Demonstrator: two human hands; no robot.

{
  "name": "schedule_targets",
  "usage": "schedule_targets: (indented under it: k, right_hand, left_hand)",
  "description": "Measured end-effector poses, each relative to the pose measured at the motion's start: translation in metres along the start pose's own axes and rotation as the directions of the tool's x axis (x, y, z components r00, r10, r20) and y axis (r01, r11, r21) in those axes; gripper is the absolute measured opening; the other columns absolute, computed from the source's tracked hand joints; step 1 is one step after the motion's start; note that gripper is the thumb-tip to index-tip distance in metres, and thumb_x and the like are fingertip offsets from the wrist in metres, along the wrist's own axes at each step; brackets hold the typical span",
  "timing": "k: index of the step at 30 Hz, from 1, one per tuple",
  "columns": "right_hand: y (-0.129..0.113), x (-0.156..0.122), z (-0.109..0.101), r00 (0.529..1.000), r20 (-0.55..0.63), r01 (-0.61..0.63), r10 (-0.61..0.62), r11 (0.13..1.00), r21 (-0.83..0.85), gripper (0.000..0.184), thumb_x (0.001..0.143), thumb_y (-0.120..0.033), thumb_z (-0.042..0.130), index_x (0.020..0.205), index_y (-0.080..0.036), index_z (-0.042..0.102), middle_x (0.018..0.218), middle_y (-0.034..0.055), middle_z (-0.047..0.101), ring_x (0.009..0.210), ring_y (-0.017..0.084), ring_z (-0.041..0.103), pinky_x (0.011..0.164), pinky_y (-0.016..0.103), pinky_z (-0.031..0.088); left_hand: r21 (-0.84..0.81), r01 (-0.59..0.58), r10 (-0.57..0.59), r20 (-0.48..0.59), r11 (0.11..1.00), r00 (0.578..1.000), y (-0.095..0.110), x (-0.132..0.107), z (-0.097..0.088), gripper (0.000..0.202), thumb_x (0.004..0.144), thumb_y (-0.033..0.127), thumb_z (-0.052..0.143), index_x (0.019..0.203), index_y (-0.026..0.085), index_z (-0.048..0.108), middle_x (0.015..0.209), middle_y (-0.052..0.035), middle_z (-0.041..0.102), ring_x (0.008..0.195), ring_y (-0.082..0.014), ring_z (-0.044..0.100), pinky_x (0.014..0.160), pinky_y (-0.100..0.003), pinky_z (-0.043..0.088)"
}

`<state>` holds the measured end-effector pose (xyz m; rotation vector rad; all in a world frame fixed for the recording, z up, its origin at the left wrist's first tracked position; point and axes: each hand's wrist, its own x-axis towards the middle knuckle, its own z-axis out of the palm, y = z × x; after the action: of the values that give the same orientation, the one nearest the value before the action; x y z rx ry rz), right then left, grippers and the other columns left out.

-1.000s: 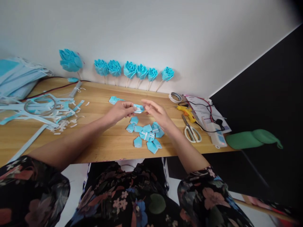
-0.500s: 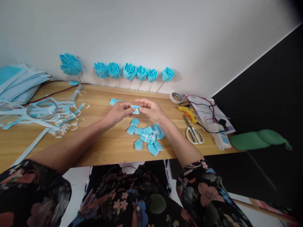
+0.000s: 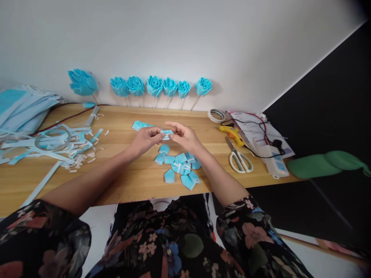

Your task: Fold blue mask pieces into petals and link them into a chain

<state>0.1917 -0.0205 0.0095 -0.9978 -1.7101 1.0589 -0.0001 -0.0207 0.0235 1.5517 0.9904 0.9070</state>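
Observation:
Between my two hands is a small folded blue fabric piece [image 3: 166, 134] with white on it, held just above the table. My left hand [image 3: 147, 139] pinches its left end between thumb and fingers. On the other end, my right hand [image 3: 185, 137] grips with the thumb, its index finger raised over the top. Below the hands lies a loose cluster of folded blue petals [image 3: 181, 166], some with white strips. Behind my left hand rests a blue folded strip [image 3: 140, 124], partly hidden by the hand.
Blue fabric flowers [image 3: 155, 86] on sticks lean against the wall. At left are a stack of blue face masks [image 3: 26, 106], cut scraps [image 3: 78, 144] and a clear tape roll [image 3: 52, 139]. Scissors [image 3: 240, 157], a yellow glue gun [image 3: 233, 134], white tape [image 3: 216, 115] and a power strip [image 3: 274, 162] lie right.
The view has shifted slightly. Both hands keep hold of the small blue piece in nearly the same spot. The petals below lie as before.

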Motion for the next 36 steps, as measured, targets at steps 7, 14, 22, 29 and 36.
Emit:
schedule_targets:
  k: [7, 14, 22, 29, 36]
  right_hand:
    - [-0.0026, -0.0010, -0.0011, 0.999, -0.036, -0.021, 0.024, 0.996, 0.084, 0.045, 0.079, -0.028, 0.065, 0.124, -0.023, 0.065, 0.083, -0.0019, 0.061, 0.074, 0.012, 0.054, 0.073, 0.027, 0.047]
    - [-0.0061, -0.0019, 0.0014, 0.998, -0.026, -0.047, 0.052, 0.983, 0.178, 0.043, 0.086, -0.045, 0.063, 0.124, -0.025, 0.065, 0.091, 0.0004, 0.067, 0.084, 0.014, 0.059, 0.078, 0.029, 0.051]
    - [0.0023, -0.0014, 0.0041, 0.993, -0.115, 0.013, -0.006, 0.998, 0.063, 0.048, 0.078, -0.039, 0.072, 0.124, -0.025, 0.066, 0.077, -0.0037, 0.061, 0.069, 0.011, 0.054, 0.068, 0.026, 0.047]
    - [-0.0011, -0.0020, -0.0022, 0.986, -0.165, -0.011, 0.027, 0.995, 0.095, 0.047, 0.086, -0.052, 0.061, 0.125, -0.026, 0.066, 0.082, -0.0006, 0.066, 0.077, 0.015, 0.060, 0.078, 0.031, 0.052]
    - [-0.0076, -0.0018, -0.0019, 0.982, -0.075, -0.146, 0.172, 0.951, 0.271, 0.055, 0.078, -0.066, 0.064, 0.112, -0.023, 0.067, 0.089, 0.0019, 0.067, 0.080, 0.015, 0.062, 0.077, 0.030, 0.053]
  left_hand:
    - [-0.074, 0.019, -0.024, -0.069, 0.997, 0.997, 0.0015, 0.0013, 0.0013, 0.033, 0.066, 0.043, 0.077, 0.072, 0.017, 0.058, 0.055, 0.0023, 0.059, 0.050, -0.0090, 0.051, 0.050, -0.021, 0.037]
    - [-0.135, 0.021, -0.027, -0.039, 0.991, 0.999, 0.0011, -0.0023, 0.0040, 0.031, 0.069, 0.041, 0.077, 0.076, 0.017, 0.060, 0.057, 0.0017, 0.062, 0.050, -0.0093, 0.053, 0.051, -0.021, 0.039]
    - [-0.100, -0.014, 0.024, 0.101, 0.995, 0.995, -0.0009, -0.0027, 0.0067, 0.019, 0.076, 0.030, 0.070, 0.071, 0.016, 0.058, 0.060, 0.0004, 0.065, 0.051, -0.0080, 0.054, 0.052, -0.021, 0.042]
    - [-0.086, 0.034, -0.026, 0.089, 0.996, 0.996, 0.0005, -0.0026, 0.0071, 0.015, 0.078, 0.024, 0.067, 0.071, 0.016, 0.057, 0.059, 0.0015, 0.062, 0.050, -0.0077, 0.053, 0.052, -0.020, 0.043]
    - [-0.159, 0.010, -0.010, 0.004, 0.987, 1.000, -0.0053, 0.0001, 0.0028, 0.019, 0.079, 0.030, 0.068, 0.073, 0.016, 0.058, 0.060, 0.0009, 0.063, 0.050, -0.0069, 0.051, 0.049, -0.020, 0.038]
